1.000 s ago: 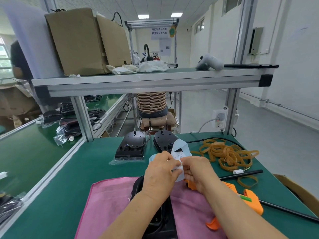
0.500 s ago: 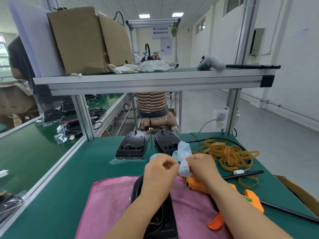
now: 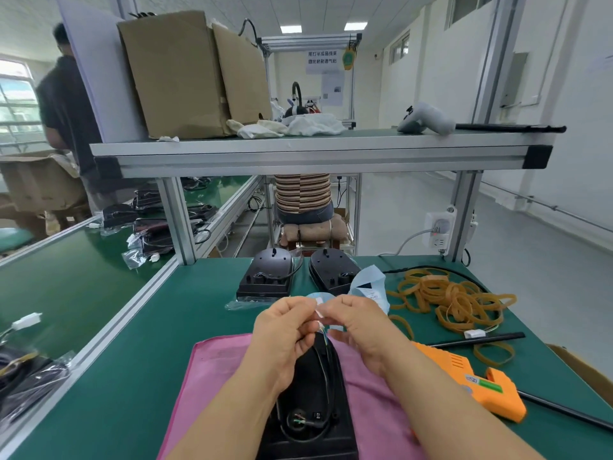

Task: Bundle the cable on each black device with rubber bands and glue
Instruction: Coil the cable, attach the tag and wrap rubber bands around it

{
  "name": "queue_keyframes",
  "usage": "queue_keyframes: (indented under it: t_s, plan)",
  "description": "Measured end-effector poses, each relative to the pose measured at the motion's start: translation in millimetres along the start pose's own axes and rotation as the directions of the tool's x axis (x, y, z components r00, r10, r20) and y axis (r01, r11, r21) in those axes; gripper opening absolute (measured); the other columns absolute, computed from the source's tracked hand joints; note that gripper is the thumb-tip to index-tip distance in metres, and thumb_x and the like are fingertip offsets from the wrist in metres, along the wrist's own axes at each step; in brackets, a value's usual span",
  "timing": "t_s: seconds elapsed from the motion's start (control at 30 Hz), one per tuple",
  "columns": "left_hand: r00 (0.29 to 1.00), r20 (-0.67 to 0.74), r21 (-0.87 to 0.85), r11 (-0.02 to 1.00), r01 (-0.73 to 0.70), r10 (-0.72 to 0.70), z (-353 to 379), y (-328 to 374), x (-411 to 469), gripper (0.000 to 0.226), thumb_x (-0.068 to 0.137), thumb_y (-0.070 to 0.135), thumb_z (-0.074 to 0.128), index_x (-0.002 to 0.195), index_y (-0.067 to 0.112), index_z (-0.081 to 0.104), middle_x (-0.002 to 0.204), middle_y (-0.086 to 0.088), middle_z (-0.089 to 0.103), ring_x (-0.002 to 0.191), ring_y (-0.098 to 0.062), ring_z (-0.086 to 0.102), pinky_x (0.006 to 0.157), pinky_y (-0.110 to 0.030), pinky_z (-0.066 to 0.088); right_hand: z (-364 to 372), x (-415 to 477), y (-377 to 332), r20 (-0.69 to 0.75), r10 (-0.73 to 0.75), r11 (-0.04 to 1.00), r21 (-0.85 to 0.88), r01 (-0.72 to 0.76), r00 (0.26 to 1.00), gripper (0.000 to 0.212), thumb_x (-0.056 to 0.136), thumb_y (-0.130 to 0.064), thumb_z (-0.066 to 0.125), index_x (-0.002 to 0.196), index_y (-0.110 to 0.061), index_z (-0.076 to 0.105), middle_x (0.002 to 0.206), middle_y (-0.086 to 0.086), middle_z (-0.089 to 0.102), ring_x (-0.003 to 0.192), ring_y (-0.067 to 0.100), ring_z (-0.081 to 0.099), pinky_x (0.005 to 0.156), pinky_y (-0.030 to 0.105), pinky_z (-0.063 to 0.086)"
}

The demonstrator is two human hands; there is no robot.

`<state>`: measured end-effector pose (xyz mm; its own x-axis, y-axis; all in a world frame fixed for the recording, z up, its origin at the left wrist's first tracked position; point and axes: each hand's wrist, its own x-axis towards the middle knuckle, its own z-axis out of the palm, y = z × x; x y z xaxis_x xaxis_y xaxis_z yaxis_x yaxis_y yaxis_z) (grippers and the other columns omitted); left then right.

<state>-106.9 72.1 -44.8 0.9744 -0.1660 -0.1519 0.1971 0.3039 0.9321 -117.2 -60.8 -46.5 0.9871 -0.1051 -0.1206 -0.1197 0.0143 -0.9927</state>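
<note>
Left hand point(image 3: 285, 330), right hand point(image 3: 361, 327) on white tab point(image 3: 320, 313) above black device point(image 3: 311, 393)

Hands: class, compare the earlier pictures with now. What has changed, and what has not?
The left hand and right hand have drawn slightly apart and now pinch a small white piece between them; the blue strip shows behind them. The device, cloth, glue gun and rubber bands stayed put.
</note>
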Motion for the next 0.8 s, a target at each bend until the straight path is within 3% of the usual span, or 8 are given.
queue_keyframes:
  t_s: [0.07, 0.17, 0.3, 0.4, 0.5, 0.67, 0.73, 0.8]
  plan:
    - [0.999, -0.015, 0.126, 0.991, -0.038, 0.04, -6.8, -0.1, -1.0, 0.007, 0.089, 0.01, 0.066, 0.083, 0.013, 0.067, 0.066, 0.0, 0.068, 0.051, -0.004, 0.055, 0.05, -0.017, 0.047, -1.4, 1.4, 1.5, -0.046, -0.032, 0.999, -0.028, 0.031, 0.998, 0.005, 0.082, -0.011, 0.07, 0.078, -0.01, 0.067, 0.08, 0.007, 0.063, 0.082, 0.017, 0.056, 0.079, 0.031, 0.049]
    - [0.986, -0.029, 0.34, 0.929, -0.147, 0.167, -19.5, 3.1, 1.3, 0.013, 0.088, 0.018, 0.07, 0.075, 0.015, 0.067, 0.066, 0.003, 0.065, 0.049, -0.003, 0.048, 0.052, -0.017, 0.043, -5.2, 2.7, -0.5, -0.061, -0.031, 0.983, -0.185, 0.019, 0.998, 0.009, 0.078, -0.01, 0.072, 0.082, -0.002, 0.069, 0.079, 0.005, 0.063, 0.077, 0.015, 0.054, 0.076, 0.031, 0.048]
    - [0.963, 0.157, 0.685, 0.678, -0.266, 0.218, -31.6, 13.3, 2.7, 0.013, 0.08, 0.03, 0.077, 0.07, 0.022, 0.072, 0.067, 0.013, 0.066, 0.056, 0.004, 0.053, 0.062, -0.017, 0.044, -4.6, -0.2, -4.6, 0.024, -0.022, 0.919, -0.393, 0.029, 0.999, 0.018, 0.073, -0.015, 0.073, 0.084, -0.001, 0.07, 0.081, 0.011, 0.068, 0.075, 0.015, 0.054, 0.072, 0.031, 0.046]
    - [0.959, 0.157, 0.774, 0.574, -0.267, 0.235, -37.5, 14.8, 3.4, 0.016, 0.077, 0.025, 0.078, 0.065, 0.019, 0.07, 0.072, 0.011, 0.068, 0.059, 0.003, 0.056, 0.063, -0.019, 0.046, -0.6, -0.7, 1.6, 0.058, -0.03, 0.911, -0.41, 0.051, 0.998, 0.008, 0.074, -0.013, 0.072, 0.081, -0.008, 0.073, 0.084, 0.004, 0.073, 0.077, 0.01, 0.06, 0.077, 0.028, 0.051]
    - [0.962, 0.0, 0.703, 0.684, -0.193, 0.272, -42.5, 6.2, 1.3, 0.023, 0.078, 0.018, 0.075, 0.058, 0.012, 0.065, 0.072, 0.006, 0.066, 0.066, -0.009, 0.057, 0.073, -0.032, 0.051, -0.1, 2.3, 12.9, -0.018, -0.064, 0.923, -0.382, 0.052, 0.998, 0.015, 0.083, -0.01, 0.066, 0.091, -0.022, 0.07, 0.091, -0.007, 0.071, 0.082, 0.005, 0.062, 0.07, 0.018, 0.048]
    - [0.969, -0.103, 0.549, 0.825, -0.133, 0.225, -40.0, -23.0, -9.9, 0.043, 0.074, 0.018, 0.071, 0.044, 0.019, 0.04, 0.057, 0.005, 0.041, 0.057, -0.014, 0.035, 0.06, -0.03, 0.031, 2.1, 4.7, 35.5, -0.048, -0.108, 0.817, -0.573, 0.062, 0.993, 0.025, 0.084, -0.008, 0.057, 0.099, -0.025, 0.066, 0.094, -0.007, 0.065, 0.084, 0.008, 0.058, 0.08, 0.024, 0.049]
    - [0.968, -0.173, 0.494, 0.866, -0.074, 0.182, -37.5, -33.8, -10.3, 0.038, 0.074, 0.016, 0.071, 0.045, 0.011, 0.048, 0.062, 0.01, 0.053, 0.056, -0.013, 0.044, 0.058, -0.033, 0.039, 1.9, 4.3, 40.3, -0.036, -0.114, 0.805, -0.589, 0.071, 0.993, 0.024, 0.084, -0.011, 0.058, 0.1, -0.027, 0.066, 0.092, -0.007, 0.063, 0.08, 0.006, 0.056, 0.075, 0.021, 0.046]
    - [0.95, -0.253, 0.533, 0.846, -0.02, 0.182, -36.8, -39.5, -9.1, 0.023, 0.073, 0.019, 0.072, 0.056, 0.005, 0.065, 0.083, 0.019, 0.064, 0.069, 0.0, 0.059, 0.067, -0.031, 0.049, -0.1, 4.6, 41.8, -0.024, -0.126, 0.801, -0.592, 0.087, 0.992, 0.023, 0.085, -0.014, 0.059, 0.101, -0.027, 0.066, 0.092, -0.008, 0.063, 0.078, 0.005, 0.054, 0.074, 0.019, 0.045]
